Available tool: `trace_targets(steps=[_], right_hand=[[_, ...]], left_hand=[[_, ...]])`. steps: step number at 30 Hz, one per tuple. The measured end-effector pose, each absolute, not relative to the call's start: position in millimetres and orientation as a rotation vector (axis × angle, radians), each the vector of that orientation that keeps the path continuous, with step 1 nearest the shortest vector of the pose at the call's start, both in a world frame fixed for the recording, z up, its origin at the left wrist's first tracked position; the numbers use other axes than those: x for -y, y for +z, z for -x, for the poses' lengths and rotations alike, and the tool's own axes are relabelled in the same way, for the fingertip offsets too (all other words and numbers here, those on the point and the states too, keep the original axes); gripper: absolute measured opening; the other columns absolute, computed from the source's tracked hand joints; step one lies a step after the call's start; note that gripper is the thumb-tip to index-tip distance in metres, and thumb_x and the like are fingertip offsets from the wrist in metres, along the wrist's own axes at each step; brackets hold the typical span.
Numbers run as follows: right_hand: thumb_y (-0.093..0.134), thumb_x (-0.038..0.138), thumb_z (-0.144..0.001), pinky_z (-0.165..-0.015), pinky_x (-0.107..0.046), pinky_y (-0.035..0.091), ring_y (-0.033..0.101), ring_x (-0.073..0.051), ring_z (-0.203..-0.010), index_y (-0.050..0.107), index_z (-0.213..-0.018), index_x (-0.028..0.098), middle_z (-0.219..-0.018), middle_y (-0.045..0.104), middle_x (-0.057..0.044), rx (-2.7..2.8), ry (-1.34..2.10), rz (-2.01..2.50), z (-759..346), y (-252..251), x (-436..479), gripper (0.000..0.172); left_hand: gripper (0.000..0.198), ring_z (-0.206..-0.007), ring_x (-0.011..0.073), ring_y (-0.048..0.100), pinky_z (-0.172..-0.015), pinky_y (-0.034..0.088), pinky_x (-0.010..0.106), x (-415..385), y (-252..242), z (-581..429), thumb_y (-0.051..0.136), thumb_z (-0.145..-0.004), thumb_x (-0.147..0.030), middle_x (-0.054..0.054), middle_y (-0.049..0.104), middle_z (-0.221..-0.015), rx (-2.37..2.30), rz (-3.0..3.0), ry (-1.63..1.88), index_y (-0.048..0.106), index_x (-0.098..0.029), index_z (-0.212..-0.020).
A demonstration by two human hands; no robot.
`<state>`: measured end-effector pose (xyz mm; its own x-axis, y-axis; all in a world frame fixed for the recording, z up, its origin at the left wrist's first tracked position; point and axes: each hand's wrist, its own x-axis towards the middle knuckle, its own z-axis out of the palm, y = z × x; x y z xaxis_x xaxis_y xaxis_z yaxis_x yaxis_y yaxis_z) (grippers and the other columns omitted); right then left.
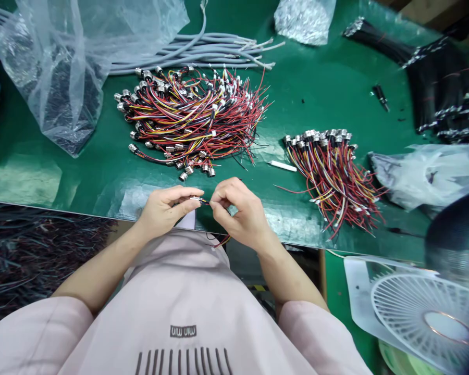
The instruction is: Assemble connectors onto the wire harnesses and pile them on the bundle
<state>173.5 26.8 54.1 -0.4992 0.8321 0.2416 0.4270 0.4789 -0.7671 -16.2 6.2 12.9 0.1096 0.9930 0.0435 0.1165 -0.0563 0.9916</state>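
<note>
At the front edge of the green table, my left hand [164,209] pinches the metal connector [197,199] of a small wire harness between thumb and fingertips. Just to its right, my right hand [240,211] is closed on the harness wires [205,202], close behind the connector. The loose wire ends hang below my right hand, over the table edge. Beyond my hands lies a large pile of wired connectors [195,117]. A smaller pile of wired connectors [334,177] lies to the right, with a white stick [282,166] beside it.
Grey cables [219,49] and a clear plastic bag [68,78] lie at the back left. Black cable bundles [433,88] and a plastic bag [433,174] are at the right. A white fan [426,312] stands at the lower right, below the table edge.
</note>
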Motion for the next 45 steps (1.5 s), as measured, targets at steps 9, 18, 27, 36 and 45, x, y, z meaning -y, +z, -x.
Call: trace_targets(steps=[9,18,27,36,45], right_hand=[[0.049,0.008,-0.086,-0.063,-0.023,0.046,0.054,-0.013,-0.077,0.05,-0.079,0.021,-0.083,0.055,-0.003,2.239,0.718,0.945,-173,51,-28,0.016],[0.059,0.014,-0.085,-0.065,-0.025,0.049,0.056,-0.013,-0.074,0.059,-0.087,0.02,-0.083,0.061,-0.002,2.215,0.929,0.97,-187,60,-30,0.006],[0.055,0.01,-0.083,-0.062,-0.025,0.047,0.057,-0.011,-0.066,0.062,-0.075,0.019,-0.072,0.062,-0.001,2.124,0.929,0.995,-185,56,-30,0.014],[0.053,0.012,-0.087,-0.066,-0.027,0.05,0.062,-0.015,-0.073,0.064,-0.08,0.02,-0.079,0.066,-0.005,2.225,0.622,0.991,-172,52,-24,0.015],[0.053,0.015,-0.09,-0.07,-0.027,0.052,0.064,-0.016,-0.078,0.065,-0.087,0.02,-0.086,0.069,-0.006,2.297,0.571,0.976,-176,58,-22,0.013]], left_hand=[[0.018,-0.057,0.01,0.057,-0.057,0.046,0.021,-7,15,17,0.07,-0.081,-0.029,0.002,0.071,-0.07,-1.162,-1.533,1.052,0.079,-0.019,-0.093],[0.028,-0.055,0.0121,0.06,-0.052,0.049,0.021,-6,16,18,0.073,-0.077,-0.04,0.003,0.071,-0.065,-1.192,-1.257,1.067,0.079,-0.017,-0.092],[0.024,-0.057,0.0118,0.059,-0.054,0.046,0.022,-7,14,18,0.071,-0.08,-0.034,0.005,0.074,-0.074,-1.176,-1.465,1.03,0.079,-0.018,-0.096],[0.026,-0.055,0.0116,0.059,-0.053,0.048,0.021,-6,14,18,0.07,-0.081,-0.036,0.004,0.074,-0.072,-1.191,-1.402,1.019,0.078,-0.018,-0.097],[0.025,-0.059,0.0127,0.063,-0.057,0.051,0.021,-6,15,18,0.072,-0.08,-0.036,0.004,0.075,-0.073,-1.196,-1.371,1.036,0.079,-0.018,-0.096]])
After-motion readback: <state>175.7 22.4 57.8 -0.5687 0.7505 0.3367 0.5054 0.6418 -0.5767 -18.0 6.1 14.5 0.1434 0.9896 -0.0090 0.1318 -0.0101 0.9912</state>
